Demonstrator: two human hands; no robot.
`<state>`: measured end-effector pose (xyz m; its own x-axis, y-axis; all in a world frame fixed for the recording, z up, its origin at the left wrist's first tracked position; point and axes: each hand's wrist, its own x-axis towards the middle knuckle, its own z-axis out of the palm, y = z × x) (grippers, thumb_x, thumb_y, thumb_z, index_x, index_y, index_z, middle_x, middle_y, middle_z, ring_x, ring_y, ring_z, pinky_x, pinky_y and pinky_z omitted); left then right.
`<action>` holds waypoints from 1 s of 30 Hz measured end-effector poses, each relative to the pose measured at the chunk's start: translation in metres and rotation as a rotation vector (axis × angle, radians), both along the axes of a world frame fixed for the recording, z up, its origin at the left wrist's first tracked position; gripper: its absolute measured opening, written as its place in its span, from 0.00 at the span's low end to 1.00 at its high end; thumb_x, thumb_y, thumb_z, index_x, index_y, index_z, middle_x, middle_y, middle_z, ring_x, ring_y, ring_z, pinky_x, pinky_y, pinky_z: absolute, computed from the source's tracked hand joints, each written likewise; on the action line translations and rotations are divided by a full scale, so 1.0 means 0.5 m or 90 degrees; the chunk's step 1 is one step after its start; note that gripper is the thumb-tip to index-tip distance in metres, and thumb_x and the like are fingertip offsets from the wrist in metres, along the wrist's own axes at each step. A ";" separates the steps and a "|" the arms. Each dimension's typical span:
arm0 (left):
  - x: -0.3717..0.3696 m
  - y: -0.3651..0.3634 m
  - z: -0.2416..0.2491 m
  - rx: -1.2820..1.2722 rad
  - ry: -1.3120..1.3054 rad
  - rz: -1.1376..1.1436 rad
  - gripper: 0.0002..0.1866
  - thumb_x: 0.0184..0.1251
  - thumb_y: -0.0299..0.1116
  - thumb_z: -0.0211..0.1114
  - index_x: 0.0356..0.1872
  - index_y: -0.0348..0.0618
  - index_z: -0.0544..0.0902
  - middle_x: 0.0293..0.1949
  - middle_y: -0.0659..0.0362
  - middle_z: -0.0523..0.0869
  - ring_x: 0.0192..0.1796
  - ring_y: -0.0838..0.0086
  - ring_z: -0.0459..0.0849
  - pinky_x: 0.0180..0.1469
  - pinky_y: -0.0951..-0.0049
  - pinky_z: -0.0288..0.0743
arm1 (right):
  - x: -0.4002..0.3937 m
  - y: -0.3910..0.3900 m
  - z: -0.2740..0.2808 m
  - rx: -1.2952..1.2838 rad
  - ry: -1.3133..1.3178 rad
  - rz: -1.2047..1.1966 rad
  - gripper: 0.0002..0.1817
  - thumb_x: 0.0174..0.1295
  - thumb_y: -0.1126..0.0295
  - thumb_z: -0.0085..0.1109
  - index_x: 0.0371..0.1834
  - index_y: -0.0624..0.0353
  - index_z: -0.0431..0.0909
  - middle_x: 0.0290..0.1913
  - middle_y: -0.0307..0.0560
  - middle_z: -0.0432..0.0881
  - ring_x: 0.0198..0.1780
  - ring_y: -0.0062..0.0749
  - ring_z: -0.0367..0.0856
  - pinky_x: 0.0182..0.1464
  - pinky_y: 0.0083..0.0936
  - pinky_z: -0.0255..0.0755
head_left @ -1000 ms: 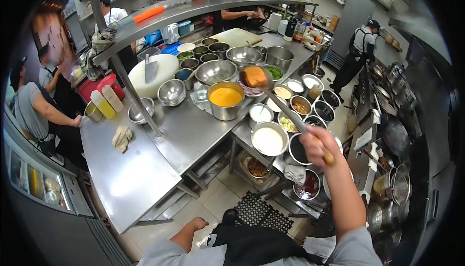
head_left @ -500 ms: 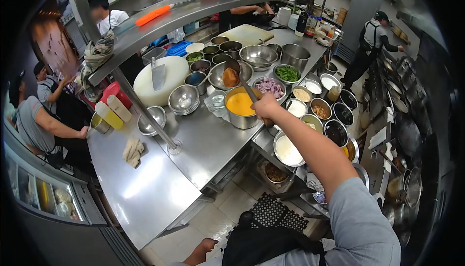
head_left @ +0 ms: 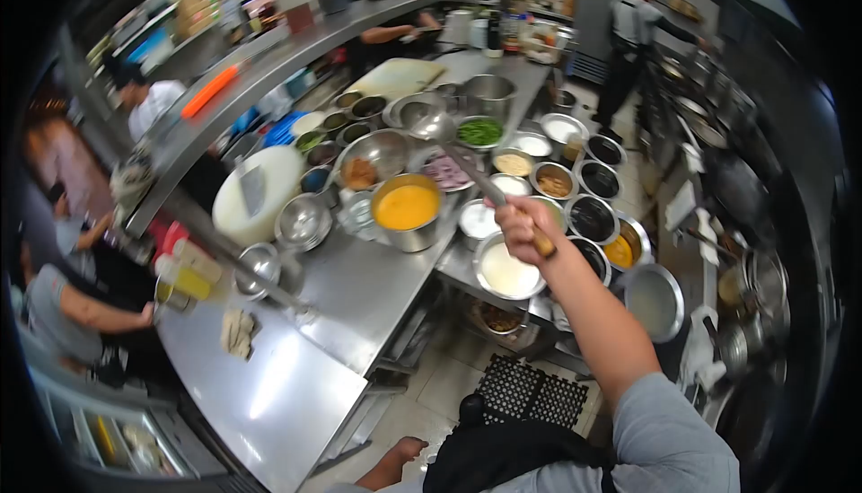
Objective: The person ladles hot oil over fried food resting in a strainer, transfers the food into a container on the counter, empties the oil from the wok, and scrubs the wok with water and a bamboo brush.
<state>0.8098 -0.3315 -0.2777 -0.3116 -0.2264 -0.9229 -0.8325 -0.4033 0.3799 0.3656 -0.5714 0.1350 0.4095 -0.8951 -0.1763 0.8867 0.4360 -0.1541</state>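
My right hand (head_left: 528, 231) is closed round the wooden-ended handle of a long metal ladle (head_left: 476, 177). It is above the cream-coloured bowl (head_left: 489, 288); the ladle slants up and left past the sliced purple onions (head_left: 446, 171), its head blurred. To the left stands a steel pot of yellow-orange liquid (head_left: 407, 203). Behind that pot, an orange-brown lump of food (head_left: 360, 173) lies in a wide steel mixing bowl (head_left: 377, 145). My left hand (head_left: 409, 449) hangs low beside the black apron, fingers curled, with nothing visible in it.
A cleaver (head_left: 252, 189) lies on a round white board (head_left: 224, 210). Stacked bowls (head_left: 303, 221), squeeze bottles (head_left: 175, 276) and a cloth (head_left: 238, 331) stand leftward. An overhead shelf (head_left: 296, 48) crosses the counter. Several co-workers are around, one person (head_left: 620, 53) at the right-hand stoves.
My right hand has drawn the ladle back toward me and to the right, away from the mixing bowl. The orange-brown lump, earlier at the ladle's head, now lies in that bowl. The view has shifted.
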 end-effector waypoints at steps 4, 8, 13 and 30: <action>-0.027 -0.038 -0.044 -0.085 0.179 -0.274 0.20 0.61 0.37 0.59 0.54 0.42 0.77 0.41 0.58 0.81 0.40 0.69 0.81 0.40 0.65 0.76 | -0.104 0.331 -0.026 -0.088 -0.115 -0.085 0.27 0.71 0.64 0.39 0.69 0.64 0.51 0.29 0.39 0.68 0.16 0.15 0.67 0.13 0.18 0.65; -0.113 -0.095 -0.014 -0.039 0.159 -0.328 0.18 0.61 0.37 0.59 0.51 0.42 0.78 0.39 0.59 0.81 0.37 0.70 0.80 0.38 0.66 0.75 | -0.161 0.707 -0.001 -0.128 -0.070 -0.252 0.28 0.71 0.65 0.39 0.73 0.57 0.47 0.29 0.38 0.66 0.15 0.17 0.67 0.13 0.21 0.67; -0.232 -0.124 0.026 -0.024 0.119 -0.405 0.15 0.61 0.37 0.59 0.47 0.41 0.79 0.37 0.60 0.81 0.34 0.71 0.79 0.35 0.68 0.74 | -0.122 1.115 0.039 -0.087 0.049 -0.595 0.29 0.71 0.64 0.39 0.73 0.55 0.46 0.27 0.37 0.67 0.13 0.17 0.65 0.11 0.21 0.65; -0.644 -0.007 0.134 0.003 0.152 -0.562 0.09 0.61 0.35 0.60 0.35 0.40 0.81 0.28 0.62 0.80 0.25 0.75 0.76 0.27 0.72 0.70 | -0.187 1.673 -0.140 1.239 1.307 -0.241 0.31 0.53 0.73 0.52 0.66 0.53 0.66 0.39 0.60 0.81 0.40 0.54 0.81 0.47 0.44 0.74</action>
